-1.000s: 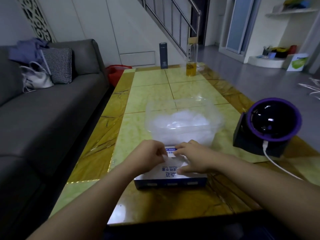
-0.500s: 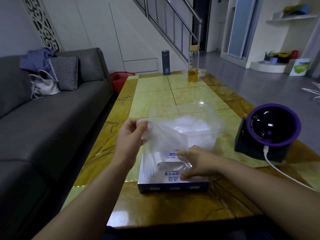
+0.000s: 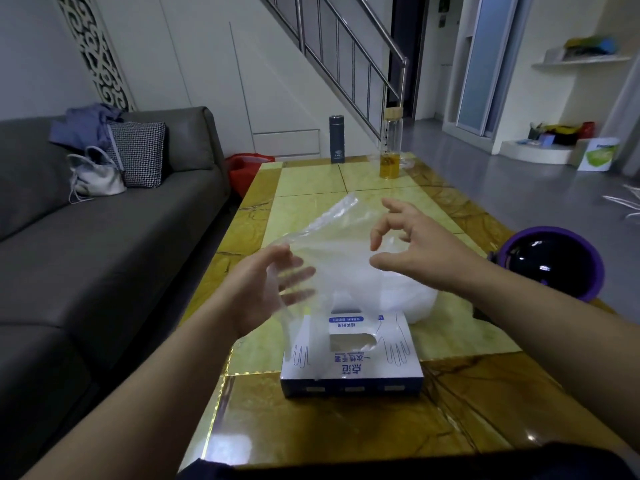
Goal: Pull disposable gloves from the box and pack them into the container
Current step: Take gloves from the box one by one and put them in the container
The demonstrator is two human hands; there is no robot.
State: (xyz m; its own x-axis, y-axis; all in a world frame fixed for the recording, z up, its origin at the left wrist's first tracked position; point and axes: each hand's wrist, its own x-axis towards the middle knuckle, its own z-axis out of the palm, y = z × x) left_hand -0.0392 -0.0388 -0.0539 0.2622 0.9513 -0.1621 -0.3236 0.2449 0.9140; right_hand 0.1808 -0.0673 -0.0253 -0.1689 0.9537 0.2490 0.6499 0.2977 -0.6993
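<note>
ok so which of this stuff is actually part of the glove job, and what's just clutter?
Job: thin clear plastic glove, white-and-blue cardboard glove box, clear plastic container, left hand, right hand.
Clutter: purple-rimmed black round device, grey cylindrical flask, glass bottle of yellow liquid, white handbag, checked cushion.

Container (image 3: pixel 420 301) mostly behind glove (image 3: pixel 332 244)

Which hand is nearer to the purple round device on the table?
Right. The right hand hangs just left of the purple device; the left hand is farther left, beyond the clear glove.
</note>
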